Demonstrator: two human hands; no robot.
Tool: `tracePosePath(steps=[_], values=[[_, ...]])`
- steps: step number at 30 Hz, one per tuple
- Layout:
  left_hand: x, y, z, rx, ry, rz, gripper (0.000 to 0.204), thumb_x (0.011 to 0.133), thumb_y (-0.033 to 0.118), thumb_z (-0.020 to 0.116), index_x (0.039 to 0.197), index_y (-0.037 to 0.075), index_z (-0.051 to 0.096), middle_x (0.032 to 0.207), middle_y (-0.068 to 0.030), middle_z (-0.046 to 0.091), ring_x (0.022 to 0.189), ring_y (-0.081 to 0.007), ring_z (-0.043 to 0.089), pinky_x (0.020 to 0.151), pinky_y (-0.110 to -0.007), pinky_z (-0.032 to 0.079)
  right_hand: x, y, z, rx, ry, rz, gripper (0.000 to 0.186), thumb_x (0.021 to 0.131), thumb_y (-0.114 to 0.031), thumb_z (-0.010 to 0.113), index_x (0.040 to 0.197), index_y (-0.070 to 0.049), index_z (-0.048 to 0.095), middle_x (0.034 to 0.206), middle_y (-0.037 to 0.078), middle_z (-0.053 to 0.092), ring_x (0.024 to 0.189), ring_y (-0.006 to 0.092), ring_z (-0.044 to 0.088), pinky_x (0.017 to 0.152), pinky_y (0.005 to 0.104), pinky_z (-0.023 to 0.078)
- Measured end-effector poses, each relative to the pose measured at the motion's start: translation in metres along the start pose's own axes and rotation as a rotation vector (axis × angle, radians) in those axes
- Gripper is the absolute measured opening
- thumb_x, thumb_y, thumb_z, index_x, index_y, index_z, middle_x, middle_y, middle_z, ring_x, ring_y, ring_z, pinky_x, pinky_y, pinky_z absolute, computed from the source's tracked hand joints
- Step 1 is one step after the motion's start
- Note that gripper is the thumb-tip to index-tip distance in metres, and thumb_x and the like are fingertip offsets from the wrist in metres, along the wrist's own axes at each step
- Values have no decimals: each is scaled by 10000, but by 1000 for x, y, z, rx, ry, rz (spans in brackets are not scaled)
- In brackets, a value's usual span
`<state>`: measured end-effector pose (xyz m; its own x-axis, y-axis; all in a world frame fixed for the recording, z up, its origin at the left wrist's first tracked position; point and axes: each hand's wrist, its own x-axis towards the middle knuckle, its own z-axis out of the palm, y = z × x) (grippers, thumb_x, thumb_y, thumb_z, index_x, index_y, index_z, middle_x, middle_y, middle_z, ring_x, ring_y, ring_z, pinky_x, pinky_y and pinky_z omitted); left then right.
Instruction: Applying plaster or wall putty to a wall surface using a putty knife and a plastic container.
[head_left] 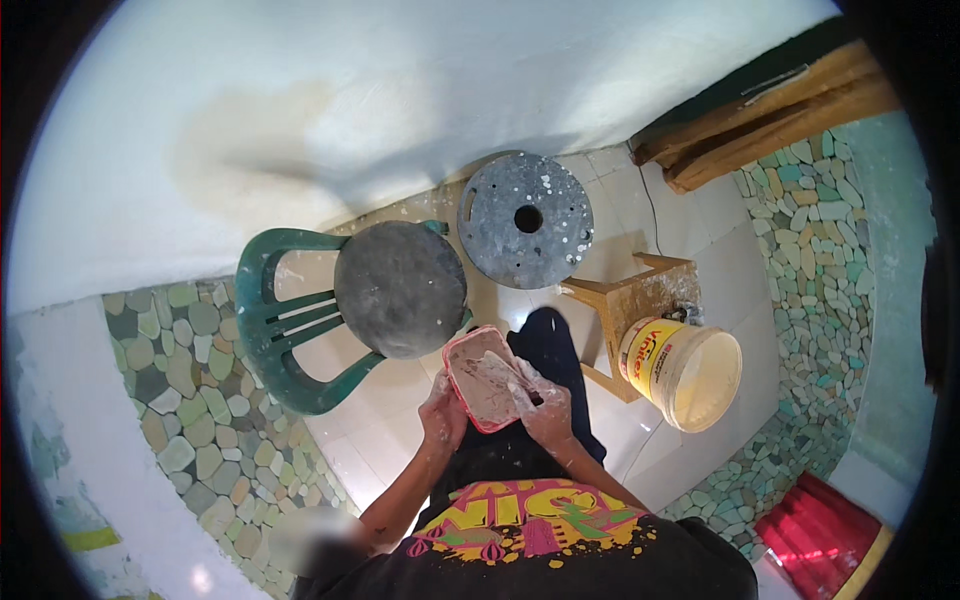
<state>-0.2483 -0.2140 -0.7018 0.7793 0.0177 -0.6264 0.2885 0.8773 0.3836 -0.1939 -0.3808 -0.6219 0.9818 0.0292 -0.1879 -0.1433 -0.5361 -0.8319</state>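
In front of my torso, a red-rimmed rectangular tub [470,365] holds a greyish-brown paste. My left hand [442,415] is closed around its left side and keeps it tilted. The fingers of my right hand [546,405] are closed on a paste-smeared scraper [503,372], whose blade lies over the paste inside the tub. A dark bit of what looks like its handle shows in the palm. Whitish paste coats both hands. Just beyond the left hand stands a green plastic chair [262,315] with a round dark seat cover [400,290].
A round grey speckled disc [500,200] with a centre hole stands near the white wall [400,70]. To the right are a wooden stool [655,290] and an open plastic bucket [650,355]. Wooden beams [770,110] lie at far right; a red cloth [820,540] is lower right.
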Motion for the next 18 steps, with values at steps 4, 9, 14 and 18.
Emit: tracePosePath(steps=[4,9,14,18], values=[[9,20,34,-86,-44,-65,544,983,418,366,1385,58,427,1368,-147,504,1219,-309,512,1063,-461,386,5,-33,-10,120,20,-61,367,837,-101,703,1182,8,639,991,200,698,830,232,711,731,298,545],[38,38,62,-130,-144,-163,582,995,478,292,1369,58,442,1334,-153,534,1192,-323,539,1047,-476,408,42,-55,-24,5,104,-192,373,816,-101,723,1164,7,642,940,173,695,802,248,694,708,324,539],[75,53,67,-268,-169,-102,568,984,475,333,1368,73,450,1324,-147,543,1173,-330,552,1022,-480,433,88,-67,-12,38,39,-164,372,825,-122,717,1170,-2,644,936,171,695,796,245,694,706,314,541],[104,75,78,-249,-110,4,624,953,520,404,1415,102,395,1366,-149,504,1190,-336,544,1028,-506,430,142,-82,-10,55,-108,-188,372,821,-120,719,1163,6,644,977,168,692,791,237,690,705,309,546]])
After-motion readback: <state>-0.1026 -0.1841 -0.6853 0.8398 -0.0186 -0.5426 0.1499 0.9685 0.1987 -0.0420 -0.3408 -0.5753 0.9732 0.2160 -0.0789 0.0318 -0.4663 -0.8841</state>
